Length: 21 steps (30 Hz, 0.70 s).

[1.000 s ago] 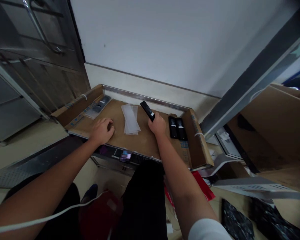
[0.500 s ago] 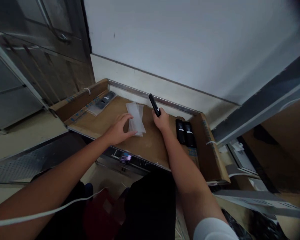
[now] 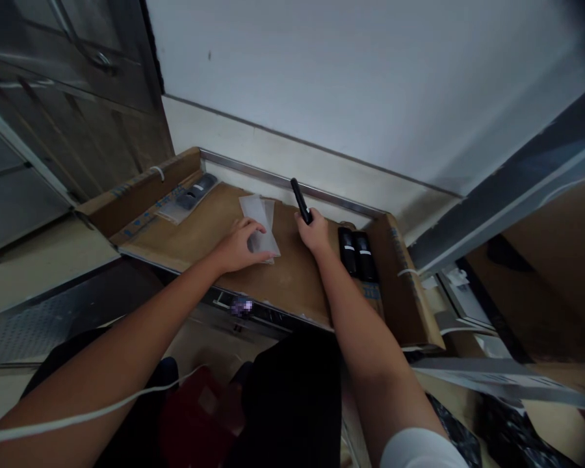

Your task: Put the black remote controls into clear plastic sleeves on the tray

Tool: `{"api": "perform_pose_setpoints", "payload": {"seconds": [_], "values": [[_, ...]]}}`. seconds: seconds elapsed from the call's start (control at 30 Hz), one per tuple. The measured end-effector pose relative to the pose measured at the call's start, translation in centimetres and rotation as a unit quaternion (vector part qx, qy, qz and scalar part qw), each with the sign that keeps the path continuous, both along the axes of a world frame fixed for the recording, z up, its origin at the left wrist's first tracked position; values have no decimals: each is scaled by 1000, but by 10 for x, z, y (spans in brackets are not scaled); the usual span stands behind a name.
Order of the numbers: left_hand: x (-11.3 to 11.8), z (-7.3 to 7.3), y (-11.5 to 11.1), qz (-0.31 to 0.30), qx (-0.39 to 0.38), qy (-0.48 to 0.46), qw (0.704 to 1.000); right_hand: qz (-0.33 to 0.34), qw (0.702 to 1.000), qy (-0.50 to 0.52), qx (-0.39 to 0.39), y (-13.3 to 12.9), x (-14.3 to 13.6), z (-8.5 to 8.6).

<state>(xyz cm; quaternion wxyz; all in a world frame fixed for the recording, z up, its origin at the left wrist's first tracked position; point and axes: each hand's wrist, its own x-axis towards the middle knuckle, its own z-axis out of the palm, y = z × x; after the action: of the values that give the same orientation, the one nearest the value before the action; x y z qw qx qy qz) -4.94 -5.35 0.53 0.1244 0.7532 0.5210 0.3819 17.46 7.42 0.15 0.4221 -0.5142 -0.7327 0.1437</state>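
Observation:
My right hand (image 3: 313,232) is closed round one end of a slim black handheld device (image 3: 299,199), possibly a remote control or handset, which points up and away over the cardboard. It carries a small white label. My left hand (image 3: 241,247) rests by a few clear plastic bags (image 3: 266,221) fanned over one another. Its thumb and fingers are curved but apart, the tips at the bags' surface. Right of my right forearm, two similar black devices (image 3: 355,252) lie side by side with white labels. At the far left another device lies in a clear bag (image 3: 192,195).
Cardboard (image 3: 199,227) lines the bench top, with raised cardboard sides at left and right (image 3: 409,286). Behind it stands a white wall (image 3: 312,78) with a metal strip along the bench. A white cable (image 3: 102,413) crosses before my left arm.
The view has shifted slightly. My left hand's fingers and thumb have curled a little closer over the plastic bags. My right hand still holds the black device.

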Motion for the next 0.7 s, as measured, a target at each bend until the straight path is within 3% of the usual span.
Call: {"api": "perform_pose_setpoints", "payload": {"seconds": [0.17, 0.47, 0.7], "values": [[1, 1, -2, -11, -12, 43, 999, -8, 1000, -8, -14, -2, 0, 2], [2, -1, 0, 4, -18, 32, 999, -11, 999, -25, -27, -4, -1, 4], [0, -2, 1, -19, -5, 25, 999, -14, 999, -24, -29, -3, 0, 4]]}}
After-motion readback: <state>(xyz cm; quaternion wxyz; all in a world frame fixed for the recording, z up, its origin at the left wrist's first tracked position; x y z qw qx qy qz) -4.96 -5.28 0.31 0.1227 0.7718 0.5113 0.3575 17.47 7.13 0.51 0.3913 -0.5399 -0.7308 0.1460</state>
